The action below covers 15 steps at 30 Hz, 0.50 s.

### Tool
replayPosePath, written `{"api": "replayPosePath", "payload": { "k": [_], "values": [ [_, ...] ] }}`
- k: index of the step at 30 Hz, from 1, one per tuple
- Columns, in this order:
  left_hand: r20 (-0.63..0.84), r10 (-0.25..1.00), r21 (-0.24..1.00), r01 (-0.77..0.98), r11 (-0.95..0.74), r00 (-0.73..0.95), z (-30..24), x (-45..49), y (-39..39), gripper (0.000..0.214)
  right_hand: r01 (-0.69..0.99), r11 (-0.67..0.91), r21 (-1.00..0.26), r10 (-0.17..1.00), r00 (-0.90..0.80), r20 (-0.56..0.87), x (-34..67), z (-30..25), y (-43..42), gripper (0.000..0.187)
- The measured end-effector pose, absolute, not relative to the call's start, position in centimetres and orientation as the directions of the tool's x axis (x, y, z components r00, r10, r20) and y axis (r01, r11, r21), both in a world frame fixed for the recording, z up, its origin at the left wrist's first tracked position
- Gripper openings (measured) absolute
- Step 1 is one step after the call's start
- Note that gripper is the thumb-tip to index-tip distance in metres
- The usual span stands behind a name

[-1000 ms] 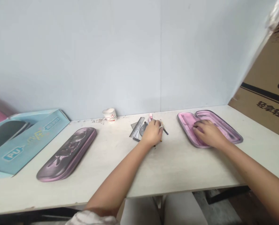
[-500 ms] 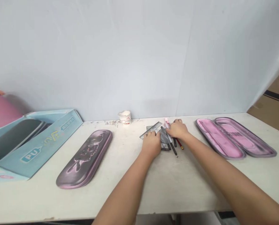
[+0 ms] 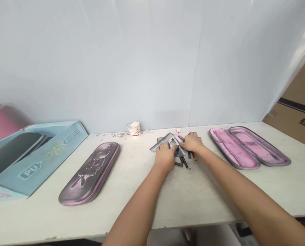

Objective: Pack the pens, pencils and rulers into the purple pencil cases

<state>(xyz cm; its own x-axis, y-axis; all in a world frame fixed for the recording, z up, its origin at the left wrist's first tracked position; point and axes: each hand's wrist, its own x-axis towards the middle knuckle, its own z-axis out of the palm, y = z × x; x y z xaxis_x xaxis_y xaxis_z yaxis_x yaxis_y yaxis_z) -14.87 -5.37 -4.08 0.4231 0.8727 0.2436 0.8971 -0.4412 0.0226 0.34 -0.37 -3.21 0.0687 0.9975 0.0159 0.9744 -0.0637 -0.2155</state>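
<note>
My left hand (image 3: 165,158) is curled over the pile of stationery, its fingers on a clear ruler (image 3: 160,142) and its thumb on a clear set square (image 3: 181,151). My right hand (image 3: 193,141) is closed at the pile's right side, fingertips beside a pink pen (image 3: 177,137); what they grip is hidden. Dark pens (image 3: 185,163) and a red pencil (image 3: 194,157) stick out toward me below the hands. Behind the pile lies a small pink-and-white piece (image 3: 178,130), too small to name.
An open pink pencil case (image 3: 247,164) lies to the right. On the left are a closed dark pencil case (image 3: 91,174) with a rabbit outline and a blue box (image 3: 52,157) holding dark cases. A paper cup (image 3: 134,129) stands near the wall, crumbs beside it.
The view has shifted slightly. The small pink-and-white piece, close to my right fingers before, now lies apart behind the pile. Both hands stay at the pile, and more of the set square shows.
</note>
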Motion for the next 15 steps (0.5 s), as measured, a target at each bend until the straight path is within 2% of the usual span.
{"api": "replayPosePath", "payload": {
  "k": [3, 5, 6, 8, 10, 12, 13, 15],
  "values": [
    [0.286, 0.874, 0.049, 0.905, -0.423, 0.393, -4.1, -15.0, -5.4, 0.034, 0.972, -0.053, -0.231, 0.996, 0.067, 0.056, 0.4, -2.8, -0.8, 0.047],
    [0.330, 0.874, 0.114, 0.904, -0.412, 0.357, -4.0, -15.1, -5.2, 0.032, 0.967, -0.035, -0.251, 0.990, 0.067, 0.123, 0.7, -2.3, -1.4, 0.043],
    [0.360, 0.873, 0.180, 0.894, -0.411, 0.329, -3.9, -15.1, -5.1, 0.032, 0.960, -0.006, -0.279, 0.982, 0.059, 0.181, 0.8, -2.1, -1.9, 0.040],
    [0.405, 0.882, 0.401, 0.820, -0.408, 0.241, -3.8, -14.9, -4.7, 0.034, 0.925, 0.120, -0.361, 0.943, 0.008, 0.333, 1.1, -1.9, -3.1, 0.032],
    [0.351, 0.929, 0.692, 0.636, -0.341, 0.118, -3.7, -14.5, -4.5, 0.037, 0.860, 0.321, -0.395, 0.855, -0.084, 0.512, 1.0, -2.0, -4.5, 0.024],
    [0.188, 0.980, 0.915, 0.352, -0.197, 0.061, -3.7, -14.0, -4.5, 0.041, 0.797, 0.497, -0.344, 0.724, -0.162, 0.670, 0.7, -2.3, -5.9, 0.016],
    [0.104, 0.992, 0.971, 0.210, -0.117, 0.072, -3.7, -13.7, -4.7, 0.042, 0.772, 0.560, -0.302, 0.652, -0.184, 0.736, 0.5, -2.5, -6.4, 0.012],
    [-0.009, 0.990, 1.000, -0.014, 0.011, 0.142, -3.6, -13.1, -5.3, 0.044, 0.735, 0.635, -0.237, 0.534, -0.195, 0.823, 0.1, -2.9, -7.2, 0.007]
  ]
}}
